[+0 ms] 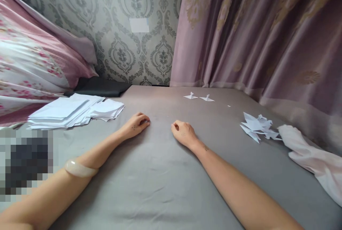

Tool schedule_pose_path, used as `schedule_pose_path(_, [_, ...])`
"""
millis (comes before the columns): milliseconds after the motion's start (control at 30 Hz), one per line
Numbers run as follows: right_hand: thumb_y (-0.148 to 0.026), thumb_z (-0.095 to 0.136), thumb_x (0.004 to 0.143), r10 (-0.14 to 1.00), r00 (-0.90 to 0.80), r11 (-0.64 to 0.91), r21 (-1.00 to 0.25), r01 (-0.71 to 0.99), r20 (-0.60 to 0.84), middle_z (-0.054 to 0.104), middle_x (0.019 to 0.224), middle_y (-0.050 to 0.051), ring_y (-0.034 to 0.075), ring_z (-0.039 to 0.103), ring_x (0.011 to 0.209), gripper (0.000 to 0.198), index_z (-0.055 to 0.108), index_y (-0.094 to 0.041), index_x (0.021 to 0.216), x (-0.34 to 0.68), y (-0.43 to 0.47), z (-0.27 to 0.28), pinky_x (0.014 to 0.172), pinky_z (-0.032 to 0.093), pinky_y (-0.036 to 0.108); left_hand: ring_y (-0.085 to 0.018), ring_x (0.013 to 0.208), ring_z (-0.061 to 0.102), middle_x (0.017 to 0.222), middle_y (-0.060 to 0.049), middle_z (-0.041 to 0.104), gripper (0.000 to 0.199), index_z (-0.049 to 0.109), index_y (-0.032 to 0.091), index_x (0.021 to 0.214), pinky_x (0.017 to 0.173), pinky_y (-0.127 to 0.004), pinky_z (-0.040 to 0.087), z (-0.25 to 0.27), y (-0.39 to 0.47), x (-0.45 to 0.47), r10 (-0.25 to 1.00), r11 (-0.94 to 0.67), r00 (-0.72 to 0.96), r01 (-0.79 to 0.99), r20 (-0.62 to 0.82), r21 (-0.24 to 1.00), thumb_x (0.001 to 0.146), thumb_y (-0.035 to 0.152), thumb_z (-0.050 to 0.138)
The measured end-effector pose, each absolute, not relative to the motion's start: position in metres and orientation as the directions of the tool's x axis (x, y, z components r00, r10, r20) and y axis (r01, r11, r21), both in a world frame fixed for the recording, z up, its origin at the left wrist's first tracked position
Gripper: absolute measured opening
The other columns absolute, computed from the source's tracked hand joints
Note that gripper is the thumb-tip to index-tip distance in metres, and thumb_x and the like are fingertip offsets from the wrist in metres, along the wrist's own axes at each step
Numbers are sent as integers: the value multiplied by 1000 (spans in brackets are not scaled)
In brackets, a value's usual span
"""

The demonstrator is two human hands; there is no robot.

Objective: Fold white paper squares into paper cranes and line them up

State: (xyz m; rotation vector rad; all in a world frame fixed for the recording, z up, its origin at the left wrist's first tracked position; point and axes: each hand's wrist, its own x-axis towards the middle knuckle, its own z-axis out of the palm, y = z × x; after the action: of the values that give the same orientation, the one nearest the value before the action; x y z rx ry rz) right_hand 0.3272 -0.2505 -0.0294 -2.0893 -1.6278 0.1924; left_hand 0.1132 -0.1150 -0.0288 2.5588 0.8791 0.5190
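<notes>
My left hand (136, 124) rests on the grey cloth (157, 173), its fingers loosely curled in and nothing seen in them. Opposite it, a short gap away, my right hand (184, 132) lies in a loose fist, also with no object visible. The stack of small white paper sheets (108, 108) is what lies nearest to my left hand. Beyond my right hand stand two folded paper cranes, one on the left (190, 96) and one on the right (207, 98). Further right, several folded paper cranes (258, 126) lie in a pile.
Larger white paper sheets (61, 108) are stacked at the left, before a dark folded item (101, 86). Crumpled pale fabric (307, 151) lies at the right edge. A purple curtain (227, 37) and patterned wall (112, 16) close off the back. A tiny white scrap (229, 106) lies on the cloth.
</notes>
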Motion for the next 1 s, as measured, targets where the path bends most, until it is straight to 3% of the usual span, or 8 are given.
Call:
schedule_pose_path(200, [-31,43,88,945,274,-161,-471,867,181,67,69,2,14,54,62,26,65,-22,78,326,-251,-28,60,32,24,-22,92,54,103,-12,56,30,64,15,102,85,-37,45,-31,-120,111,613,-760,743,461,269,458,89,35,46])
schedule_pose_path(433, [-37,43,86,943,291,-172,-506,845,164,66,71,2,15,54,62,27,64,-22,78,326,-252,-25,61,34,26,-22,93,57,98,-9,63,23,68,18,89,86,-33,45,-28,-129,109,642,-748,707,493,297,444,89,27,47])
schedule_pose_path(767, [-48,44,85,944,305,-211,-490,846,122,59,59,-1,15,50,53,31,63,-24,78,329,-249,-28,56,34,26,-18,87,60,93,-6,63,19,68,20,89,79,-28,47,-31,-123,109,669,-729,679,520,303,444,87,21,49])
schedule_pose_path(900, [-48,44,85,946,306,-217,-486,846,111,57,57,-2,15,50,52,31,63,-25,78,330,-249,-28,56,35,27,-16,78,60,94,-6,62,18,66,19,93,76,-28,48,-23,-108,100,762,-646,532,578,371,499,86,24,50])
schedule_pose_path(1000, [-48,44,84,945,311,-223,-490,843,105,57,58,-3,15,49,52,30,63,-25,78,330,-249,-29,56,36,27,-21,96,58,103,-8,61,26,63,18,103,91,-34,46,-13,-88,83,798,-570,333,687,502,451,79,18,54])
